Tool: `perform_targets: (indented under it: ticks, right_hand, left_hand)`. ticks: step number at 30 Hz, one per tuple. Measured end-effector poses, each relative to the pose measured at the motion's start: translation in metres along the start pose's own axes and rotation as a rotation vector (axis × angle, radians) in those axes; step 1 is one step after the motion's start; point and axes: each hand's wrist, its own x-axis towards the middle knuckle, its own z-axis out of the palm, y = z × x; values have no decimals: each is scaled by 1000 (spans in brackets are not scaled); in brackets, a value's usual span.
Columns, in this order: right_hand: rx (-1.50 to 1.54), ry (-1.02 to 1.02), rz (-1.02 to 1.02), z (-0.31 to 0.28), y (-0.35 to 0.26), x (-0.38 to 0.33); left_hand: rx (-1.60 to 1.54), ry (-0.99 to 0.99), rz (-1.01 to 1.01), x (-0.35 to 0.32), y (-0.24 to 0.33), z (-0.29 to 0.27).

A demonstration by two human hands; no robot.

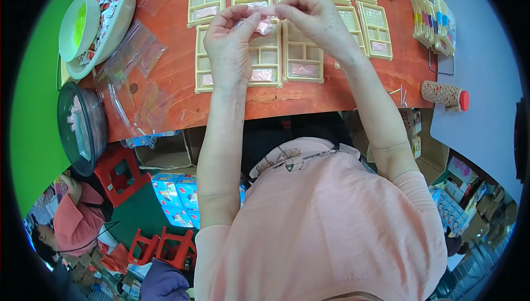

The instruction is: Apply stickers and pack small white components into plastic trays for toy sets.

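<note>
My left hand [231,41] and my right hand [323,28] are raised over several cream compartment trays [303,80] on the red-brown table. Between them stretches a small pink plastic packet [266,11], pinched at one end by each hand's thumb and fingers. What is inside the packet cannot be made out. Below my hands, some trays have a flat pink packet [303,69] lying in the front compartment. In the far row another pink packet [205,12] lies in a tray's front slot. My wrists and fingers hide parts of the middle trays.
At left stand a white basin [128,22] of small wrapped sachets, a bowl [64,39] with yellow-green bits and a dark bowl [100,130]. Clear plastic bags [132,52] lie nearby. Bundled cards [433,25] and a red-capped jar [441,94] are at right. Behind, a person [77,215] bends.
</note>
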Motion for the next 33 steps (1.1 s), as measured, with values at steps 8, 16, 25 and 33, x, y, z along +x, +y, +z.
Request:
perform_targets:
  ticks: [8, 16, 25, 33]
  right_hand:
    - [-71, 83, 104, -62, 30, 26]
    - [-532, 254, -225, -40, 28, 16]
    - [-556, 58, -493, -39, 1, -36]
    - [-124, 369, 57, -93, 31, -9]
  left_hand:
    - [34, 22, -50, -2, -5, 12]
    - [-18, 51, -33, 4, -12, 26]
    - [23, -6, -130, -3, -27, 60]
    - [-110, -63, -218, -12, -36, 74]
